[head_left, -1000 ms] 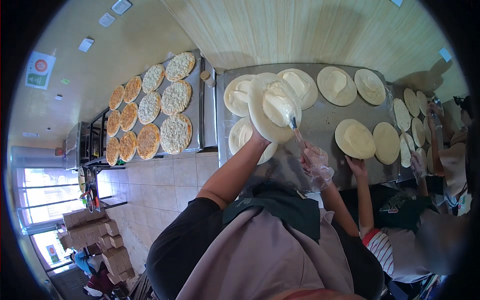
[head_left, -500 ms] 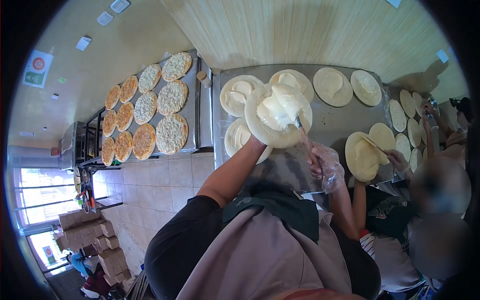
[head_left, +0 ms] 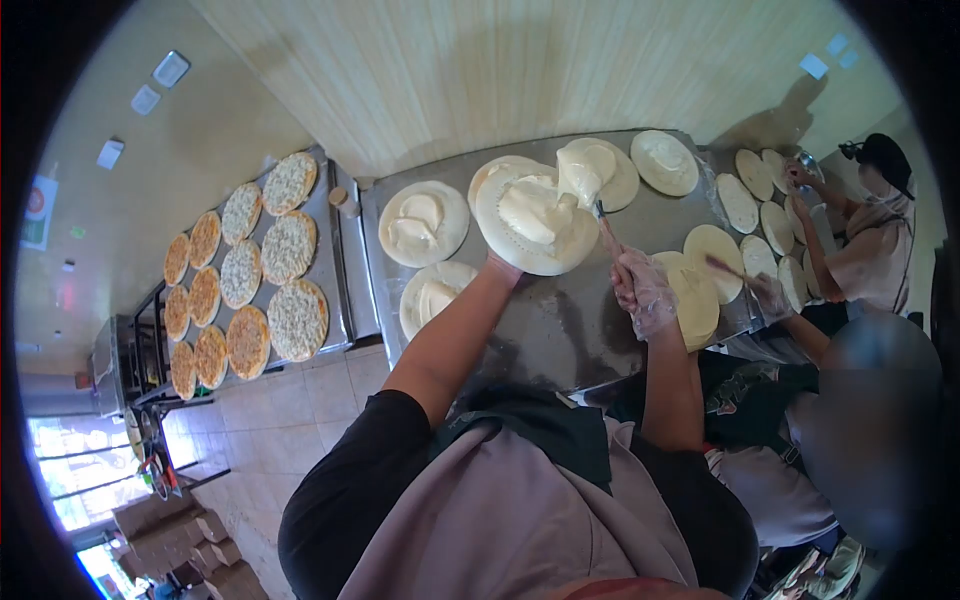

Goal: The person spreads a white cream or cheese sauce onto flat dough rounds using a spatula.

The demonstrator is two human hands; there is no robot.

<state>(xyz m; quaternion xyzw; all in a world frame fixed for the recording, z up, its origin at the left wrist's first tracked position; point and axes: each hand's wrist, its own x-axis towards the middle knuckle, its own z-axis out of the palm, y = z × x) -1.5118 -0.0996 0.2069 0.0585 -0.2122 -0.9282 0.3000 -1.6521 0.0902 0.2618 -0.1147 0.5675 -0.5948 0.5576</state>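
Past the tabletop's [head_left: 570, 335] left edge, made out rows of topped pizzas [head_left: 297, 318]. Over its middle, carried a dough round [head_left: 515, 245] on the left hand [head_left: 500, 268], fingers hidden beneath. Just right of it, gripped a spatula [head_left: 607, 238] in the gloved right hand [head_left: 640, 292], fingers closed on the handle, long axis slanting up-left, tip buried in the white spread [head_left: 535, 208]. Farther right, barely made out a co-worker's hand [head_left: 772, 292].
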